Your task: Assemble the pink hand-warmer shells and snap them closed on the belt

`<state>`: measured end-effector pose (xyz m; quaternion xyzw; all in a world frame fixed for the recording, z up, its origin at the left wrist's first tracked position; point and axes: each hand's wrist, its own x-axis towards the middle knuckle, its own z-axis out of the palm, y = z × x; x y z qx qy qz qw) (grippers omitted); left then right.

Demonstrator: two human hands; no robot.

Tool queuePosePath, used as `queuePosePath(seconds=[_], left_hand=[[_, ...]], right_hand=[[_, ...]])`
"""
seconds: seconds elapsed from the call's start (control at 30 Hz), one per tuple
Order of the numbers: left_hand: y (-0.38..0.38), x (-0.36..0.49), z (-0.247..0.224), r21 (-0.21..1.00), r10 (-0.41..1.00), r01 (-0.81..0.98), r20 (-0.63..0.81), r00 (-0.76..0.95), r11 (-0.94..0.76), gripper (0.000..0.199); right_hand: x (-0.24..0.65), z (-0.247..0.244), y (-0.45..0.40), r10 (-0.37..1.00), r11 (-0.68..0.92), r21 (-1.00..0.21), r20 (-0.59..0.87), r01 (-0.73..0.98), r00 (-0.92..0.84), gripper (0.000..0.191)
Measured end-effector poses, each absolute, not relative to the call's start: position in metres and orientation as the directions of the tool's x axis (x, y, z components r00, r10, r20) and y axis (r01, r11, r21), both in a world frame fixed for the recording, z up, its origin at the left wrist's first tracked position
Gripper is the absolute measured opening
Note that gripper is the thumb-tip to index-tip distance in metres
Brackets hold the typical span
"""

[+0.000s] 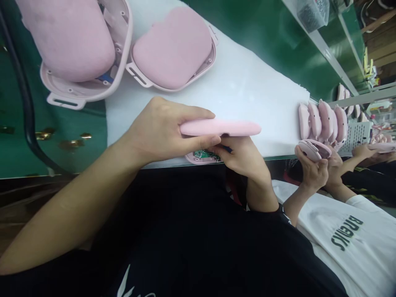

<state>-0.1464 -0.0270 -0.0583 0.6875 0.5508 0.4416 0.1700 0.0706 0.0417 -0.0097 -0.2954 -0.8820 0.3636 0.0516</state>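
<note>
Pink cover (pixel 235 128), seen nearly edge-on, is over the near side of a green desk (pixel 262 29), in the person's 2 hands' reach. Across much of the desk lies a white sheet (pixel 256 99). At the right, a co-worker in a white shirt (pixel 340 231) holds a rounded pink case (pixel 312 150) with both hands, its halves parted. At the upper left stands a large pink shell (pixel 120 74) with a smooth pink panel (pixel 71 45) resting in it, tilted; just beside it, on the sheet, is a 2nd, smaller pink shell (pixel 144 78) bearing another panel (pixel 176 49). A black cable (pixel 27 115) curves along the left side. The left hand (pixel 157 128) is clamped on the cover, fingers on the far face and thumb on the near one. The right hand (pixel 246 159) sits beneath the cover with fingers bent at an open pink half (pixel 193 161); whether they grip it, I cannot tell. Near the sheet's right end, pink pieces (pixel 323 121) stand in a row. Smallest are the green circuit board (pixel 202 154) in the open half and some gold-coloured bits (pixel 46 134) near the cable.
</note>
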Motion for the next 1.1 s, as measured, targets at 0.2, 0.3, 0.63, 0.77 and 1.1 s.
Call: queuePosePath(seconds=[0.2, 0.3, 0.63, 0.77, 1.1], left_hand=[[-0.031, -0.145, -0.057, 0.705, 0.907, 0.613, 0.419, 0.047, -0.357, 0.053], [-0.034, -0.145, -0.056, 0.705, 0.909, 0.616, 0.415, 0.046, -0.353, 0.055], [-0.031, -0.147, -0.048, 0.867, 0.941, 0.449, 0.308, -0.141, -0.216, 0.047], [-0.027, -0.146, -0.043, 0.909, 0.943, 0.379, 0.265, -0.201, -0.175, 0.041], [-0.030, -0.144, -0.047, 0.909, 0.934, 0.370, 0.285, -0.217, -0.191, 0.031]], right_hand=[[0.075, -0.012, 0.041, 0.539, 0.557, -0.656, -0.182, 0.510, -0.822, 0.021], [0.073, -0.010, 0.041, 0.541, 0.550, -0.649, -0.202, 0.525, -0.816, 0.019], [0.079, -0.022, 0.034, 0.719, 0.638, -0.548, 0.172, 0.541, -0.673, 0.007], [0.070, -0.028, 0.019, 0.688, 0.666, -0.483, 0.104, 0.568, -0.718, 0.015], [0.060, -0.016, 0.034, 0.677, 0.464, -0.737, -0.065, 0.492, -0.734, 0.021]])
